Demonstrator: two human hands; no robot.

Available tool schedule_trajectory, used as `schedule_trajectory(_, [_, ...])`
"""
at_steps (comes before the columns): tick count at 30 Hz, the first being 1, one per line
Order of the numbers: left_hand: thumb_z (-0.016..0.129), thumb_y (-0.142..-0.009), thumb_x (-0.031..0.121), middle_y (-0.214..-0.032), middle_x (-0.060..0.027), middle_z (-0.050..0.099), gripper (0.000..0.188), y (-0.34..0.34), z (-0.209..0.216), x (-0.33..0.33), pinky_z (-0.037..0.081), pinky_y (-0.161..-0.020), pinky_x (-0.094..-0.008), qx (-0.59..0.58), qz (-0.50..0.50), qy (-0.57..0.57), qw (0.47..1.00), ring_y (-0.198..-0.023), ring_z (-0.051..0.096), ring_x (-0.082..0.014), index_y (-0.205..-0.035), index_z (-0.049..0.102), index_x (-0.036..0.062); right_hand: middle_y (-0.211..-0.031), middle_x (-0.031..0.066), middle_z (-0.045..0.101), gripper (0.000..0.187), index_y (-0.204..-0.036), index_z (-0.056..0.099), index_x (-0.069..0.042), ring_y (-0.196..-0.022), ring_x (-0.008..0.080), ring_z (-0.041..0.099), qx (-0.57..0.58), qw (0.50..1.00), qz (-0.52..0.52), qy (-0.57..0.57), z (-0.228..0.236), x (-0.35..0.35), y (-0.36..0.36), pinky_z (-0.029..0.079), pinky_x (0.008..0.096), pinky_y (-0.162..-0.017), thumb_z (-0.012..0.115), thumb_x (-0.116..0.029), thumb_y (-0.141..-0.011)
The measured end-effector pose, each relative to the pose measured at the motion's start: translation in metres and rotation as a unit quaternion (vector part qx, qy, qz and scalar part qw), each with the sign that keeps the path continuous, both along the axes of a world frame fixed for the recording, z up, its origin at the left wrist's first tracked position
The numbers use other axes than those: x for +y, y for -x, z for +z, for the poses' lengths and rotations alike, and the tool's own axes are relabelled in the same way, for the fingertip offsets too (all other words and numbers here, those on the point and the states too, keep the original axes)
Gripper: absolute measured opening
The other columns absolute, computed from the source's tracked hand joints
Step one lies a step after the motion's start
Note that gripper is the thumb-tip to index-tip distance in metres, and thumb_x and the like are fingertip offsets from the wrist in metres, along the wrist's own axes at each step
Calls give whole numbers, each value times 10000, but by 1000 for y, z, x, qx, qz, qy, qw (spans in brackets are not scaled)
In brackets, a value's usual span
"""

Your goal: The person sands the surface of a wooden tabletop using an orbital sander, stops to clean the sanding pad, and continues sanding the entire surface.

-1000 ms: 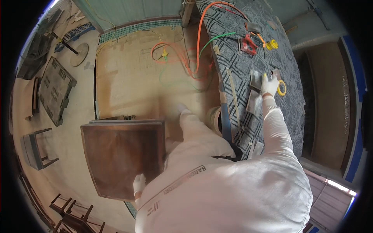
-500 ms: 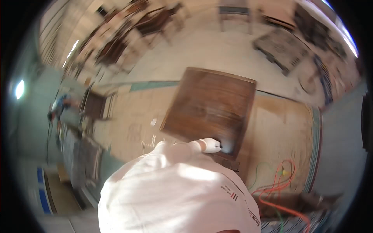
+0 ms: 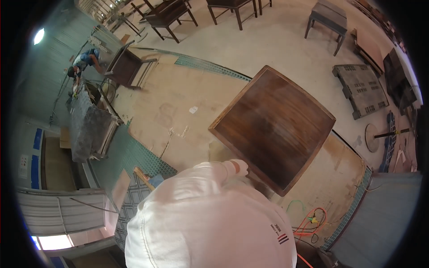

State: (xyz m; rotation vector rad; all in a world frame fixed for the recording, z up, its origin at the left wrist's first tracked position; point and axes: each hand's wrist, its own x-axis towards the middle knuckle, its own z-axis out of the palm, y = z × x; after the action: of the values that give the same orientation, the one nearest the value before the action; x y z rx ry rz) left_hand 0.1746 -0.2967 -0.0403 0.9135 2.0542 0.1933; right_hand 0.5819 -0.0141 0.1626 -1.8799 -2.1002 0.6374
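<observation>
A square dark wooden tabletop point(image 3: 277, 129) with a raised, lighter-worn rim lies in front of me, a little to the right. Beside its near left edge is my left hand point(image 3: 242, 167), in a white glove, with bare wrist showing below a white sleeve. The fingers are too small and partly hidden to tell whether they grip the rim or anything else. White cloth of my shirt point(image 3: 201, 223) fills the lower middle. My right hand is out of sight.
Brown sheeting point(image 3: 178, 98) covers the floor, bordered by green grating point(image 3: 138, 145). Far left, another person point(image 3: 85, 60) bends near a dark wooden piece point(image 3: 127, 67) and a grey-covered stack point(image 3: 87, 129). A pallet point(image 3: 361, 89) lies right; an orange hose point(image 3: 308, 223) coils near right.
The whole view has swung, so the tabletop sits farther right and turned. My gloved hand was over the tabletop's near corner; now it is at the near left edge.
</observation>
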Motion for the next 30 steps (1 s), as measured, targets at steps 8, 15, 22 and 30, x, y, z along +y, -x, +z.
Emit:
schedule_trajectory(8, [480,-944,378,-1156,-216,689,450,38,80,5,479,-988,-460,-64,86,-38,994,-1119,632,-392,-1097,718,28,-1273,209,559,890,-1428,410,-16,-1182,359,548,-9,993,105,59,27,-63,45,448,428,-1033,842,-164,-665])
schedule_trajectory(15, [550,-963,218,-929,-176,691,230,44,140,35,527,-809,-431,-64,104,-414,902,-885,657,-363,-998,697,45,-1319,215,527,953,-1441,422,-50,-1218,391,498,39,940,336,36,63,-62,212,423,458,-1050,866,-104,-600])
schedule_trajectory(22, [630,-974,155,-1220,-167,604,488,42,154,26,515,-908,-317,-226,219,-359,879,-1063,641,-220,-1405,490,-27,-1292,219,491,916,-1481,351,-144,-1186,418,533,-52,849,520,80,-15,-91,356,523,493,-928,815,-179,-692])
schedule_trajectory(30, [696,-894,122,-1296,-111,601,525,41,104,12,462,-1037,-339,-173,422,-322,830,-1197,585,-204,-1379,527,14,-1314,241,482,914,-1525,336,-191,-1099,425,605,-158,826,511,176,-57,-135,405,532,485,-931,787,-227,-731])
